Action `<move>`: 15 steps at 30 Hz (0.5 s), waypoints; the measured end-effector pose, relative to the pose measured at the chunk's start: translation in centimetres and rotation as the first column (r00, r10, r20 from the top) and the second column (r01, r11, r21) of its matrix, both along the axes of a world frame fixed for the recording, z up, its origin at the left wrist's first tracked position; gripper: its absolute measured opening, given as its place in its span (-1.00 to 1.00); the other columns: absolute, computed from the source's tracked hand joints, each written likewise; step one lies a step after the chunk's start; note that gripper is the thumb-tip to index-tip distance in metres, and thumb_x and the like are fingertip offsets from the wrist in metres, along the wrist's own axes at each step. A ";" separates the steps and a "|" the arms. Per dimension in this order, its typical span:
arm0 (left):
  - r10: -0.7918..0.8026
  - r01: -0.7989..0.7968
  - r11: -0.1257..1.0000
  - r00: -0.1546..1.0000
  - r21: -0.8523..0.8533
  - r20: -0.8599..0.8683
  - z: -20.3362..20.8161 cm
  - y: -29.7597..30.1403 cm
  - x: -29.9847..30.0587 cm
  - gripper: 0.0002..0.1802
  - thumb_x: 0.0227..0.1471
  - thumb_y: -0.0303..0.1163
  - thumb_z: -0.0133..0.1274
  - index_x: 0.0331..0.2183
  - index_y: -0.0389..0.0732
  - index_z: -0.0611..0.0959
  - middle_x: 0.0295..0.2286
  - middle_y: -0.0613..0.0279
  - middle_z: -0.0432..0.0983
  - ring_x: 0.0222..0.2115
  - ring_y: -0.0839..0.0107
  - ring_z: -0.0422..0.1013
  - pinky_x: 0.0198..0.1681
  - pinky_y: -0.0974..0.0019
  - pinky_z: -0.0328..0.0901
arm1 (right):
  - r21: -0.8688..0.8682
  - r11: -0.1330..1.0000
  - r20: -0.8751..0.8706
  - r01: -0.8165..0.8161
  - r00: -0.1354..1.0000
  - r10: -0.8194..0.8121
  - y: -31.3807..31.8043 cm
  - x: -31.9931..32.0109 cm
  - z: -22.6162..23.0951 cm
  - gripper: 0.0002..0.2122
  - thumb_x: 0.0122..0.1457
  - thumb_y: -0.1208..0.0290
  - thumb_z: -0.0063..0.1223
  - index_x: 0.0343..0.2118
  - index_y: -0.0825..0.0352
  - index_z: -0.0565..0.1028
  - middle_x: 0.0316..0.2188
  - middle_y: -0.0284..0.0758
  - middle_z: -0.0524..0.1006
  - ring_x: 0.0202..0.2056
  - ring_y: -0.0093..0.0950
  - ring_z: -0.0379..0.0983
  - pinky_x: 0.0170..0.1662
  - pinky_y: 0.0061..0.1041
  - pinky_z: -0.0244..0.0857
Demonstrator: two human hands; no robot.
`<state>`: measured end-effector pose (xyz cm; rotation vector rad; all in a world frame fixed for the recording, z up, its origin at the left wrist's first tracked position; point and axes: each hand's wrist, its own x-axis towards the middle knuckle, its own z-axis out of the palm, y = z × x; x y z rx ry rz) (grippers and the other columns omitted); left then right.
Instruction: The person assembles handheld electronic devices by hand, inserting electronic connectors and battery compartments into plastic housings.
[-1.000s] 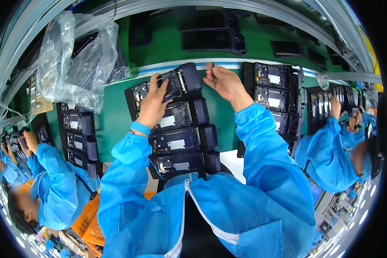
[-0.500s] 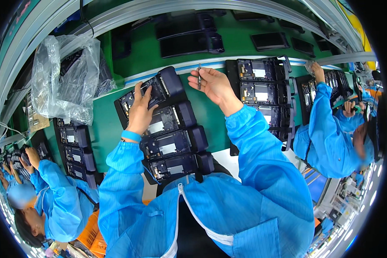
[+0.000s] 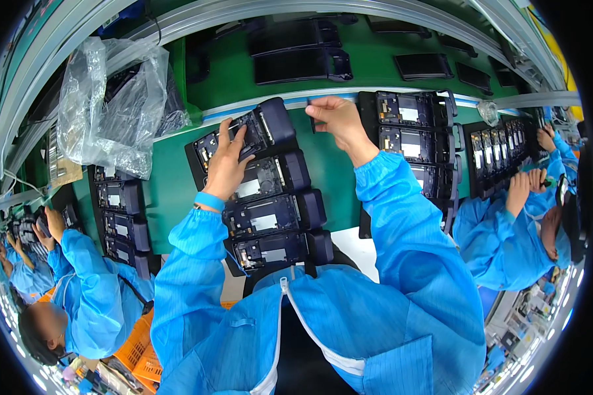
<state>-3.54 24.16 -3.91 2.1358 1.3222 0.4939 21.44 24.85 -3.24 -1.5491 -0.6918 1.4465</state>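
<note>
My left hand (image 3: pixel 226 164) lies with fingers spread across the farthest opened handheld device (image 3: pixel 254 131), its fingertips touching the exposed inside. This device sits tilted at the top of a dark tray, above several similar opened devices (image 3: pixel 263 220) that show circuit parts and a pale rectangle. To the right, above the green mat, my right hand (image 3: pixel 341 125) pinches a small, narrow dark strip (image 3: pixel 311 118) between thumb and fingers. Its exact kind I cannot make out. A blue band (image 3: pixel 209 201) circles my left wrist.
A second tray of opened devices (image 3: pixel 412 145) stands on the right, another (image 3: pixel 115 217) on the left. Clear plastic bags (image 3: pixel 112 112) hang at the far left. Dark devices (image 3: pixel 296 66) lie on the green shelf beyond the rail. Co-workers in blue sit on both sides.
My right hand has turned and its fingers have closed more round the strip. My left hand stays on the far device. The right co-worker's raised arm has drawn back; the view has shifted slightly.
</note>
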 end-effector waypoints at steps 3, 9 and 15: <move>-0.007 0.007 1.000 1.000 0.021 0.017 0.1 -0.1 0.0 -0.38 -0.23 -0.54 0.14 -0.04 -0.24 0.34 0.08 0.01 -0.05 -0.26 0.08 0.40 -0.26 0.20 0.36 | 0.002 1.000 -0.064 0.029 0.998 -0.029 0.7 0.0 -0.3 -0.84 -0.04 0.49 0.15 -0.38 0.38 0.46 -0.47 -0.37 0.48 -0.47 -0.58 0.39 -0.47 -0.55 0.38; 0.002 -0.002 1.000 1.000 0.016 0.019 0.3 -0.1 -0.3 -0.38 -0.23 -0.55 0.14 -0.04 -0.23 0.34 0.08 0.02 -0.05 -0.26 0.09 0.41 -0.27 0.20 0.37 | -0.071 0.997 -0.065 0.033 0.997 -0.038 1.2 -0.8 -0.2 -0.84 -0.03 0.49 0.14 -0.39 0.40 0.44 -0.46 -0.31 0.47 -0.47 -0.52 0.43 -0.40 -0.51 0.42; -0.027 0.025 0.999 0.999 0.045 0.029 0.2 -0.1 -0.2 -0.38 -0.24 -0.53 0.15 -0.05 -0.25 0.35 0.07 0.03 -0.04 -0.29 0.03 0.39 -0.25 0.19 0.34 | -0.056 0.997 -0.228 -0.061 0.973 0.046 2.0 -2.2 -2.3 -0.87 0.00 0.52 0.08 -0.39 0.43 0.43 -0.44 -0.28 0.47 -0.43 -0.49 0.43 -0.33 -0.52 0.38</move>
